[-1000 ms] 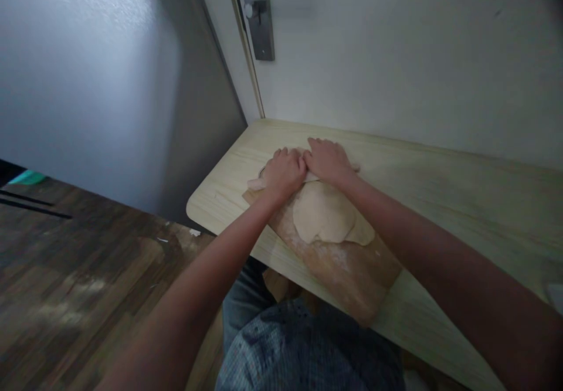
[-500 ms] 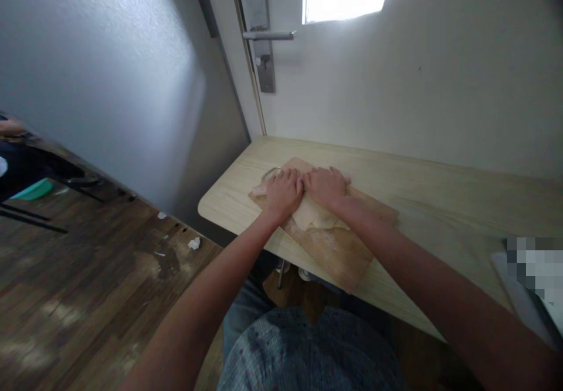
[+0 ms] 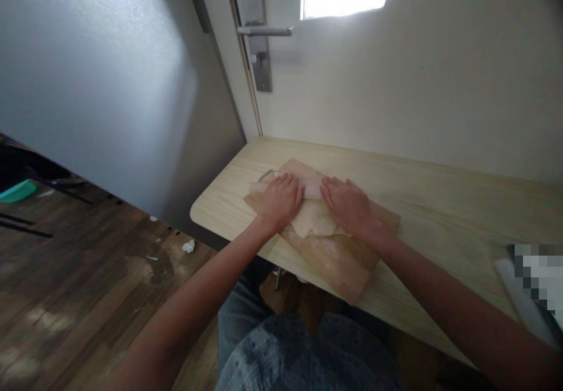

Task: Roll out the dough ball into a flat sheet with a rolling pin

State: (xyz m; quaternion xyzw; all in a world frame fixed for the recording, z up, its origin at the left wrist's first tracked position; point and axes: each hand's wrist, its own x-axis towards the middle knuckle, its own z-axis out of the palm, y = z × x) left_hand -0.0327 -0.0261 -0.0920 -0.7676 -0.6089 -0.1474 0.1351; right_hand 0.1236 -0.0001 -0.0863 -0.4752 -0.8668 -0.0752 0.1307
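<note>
A pale rolling pin (image 3: 312, 190) lies across a flattened sheet of dough (image 3: 314, 218) on a wooden cutting board (image 3: 338, 262). My left hand (image 3: 282, 196) is closed over the pin's left part, with its left end sticking out past the hand. Over the right part, my right hand (image 3: 348, 203) bends its fingers across the pin and hides that end. A gap between the hands shows the middle of the pin. The dough spreads toward me from under the pin, its right side partly covered by my right hand. Flour dusts the near part of the board.
The light wooden table (image 3: 440, 203) stands against a white door with a metal handle (image 3: 266, 31). A grey panel (image 3: 109, 86) rises on the left. White scraps (image 3: 189, 246) lie on the wooden floor. A partly blurred flat object (image 3: 519, 291) rests at the right table edge.
My hands have moved apart, the right one going right and slightly toward me. The middle of the rolling pin now shows between them. The view has shifted slightly.
</note>
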